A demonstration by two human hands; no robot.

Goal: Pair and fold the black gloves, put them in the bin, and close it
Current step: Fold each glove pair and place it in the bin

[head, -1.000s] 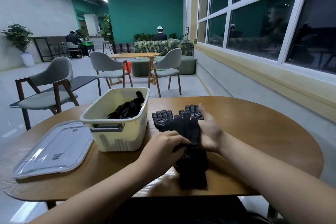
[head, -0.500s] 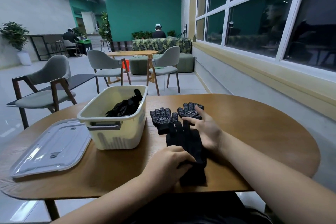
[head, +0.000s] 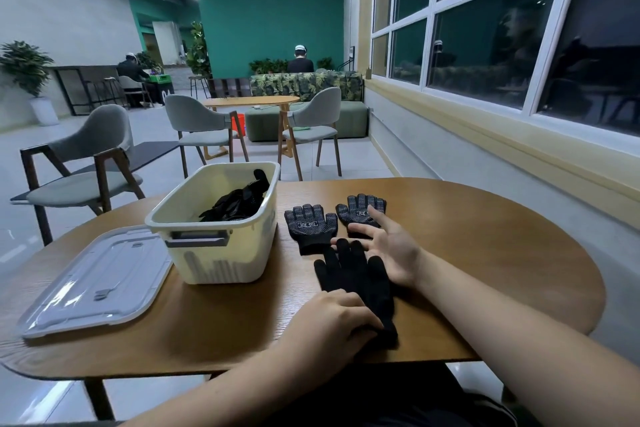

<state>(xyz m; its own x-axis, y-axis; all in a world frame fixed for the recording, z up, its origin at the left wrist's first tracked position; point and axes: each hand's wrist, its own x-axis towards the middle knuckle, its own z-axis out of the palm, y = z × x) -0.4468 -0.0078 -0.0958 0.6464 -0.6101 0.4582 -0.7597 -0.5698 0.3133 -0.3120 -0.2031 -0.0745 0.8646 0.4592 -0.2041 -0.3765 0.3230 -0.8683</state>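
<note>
A stacked pair of plain black gloves (head: 356, 279) lies flat on the wooden table (head: 485, 246), fingers pointing away from me. My left hand (head: 332, 319) presses down on its cuff end. My right hand (head: 388, 246) rests open beside the pair, fingers spread, touching its right edge. Two more black gloves with dotted palms lie beyond: one (head: 310, 225) on the left, another (head: 360, 210) on the right, partly under my right fingertips. The cream bin (head: 221, 253) stands to the left with black gloves (head: 239, 203) inside. Its grey lid (head: 93, 282) lies flat further left.
The table's near edge is just under my forearms. Grey chairs (head: 93, 166) stand past the far-left edge, and a windowed wall runs along the right. People sit far back in the room.
The plain glove pair has slid toward me, away from the two dotted gloves. My left hand moved back to the cuff; my right hand opened and shifted to the pair's right side.
</note>
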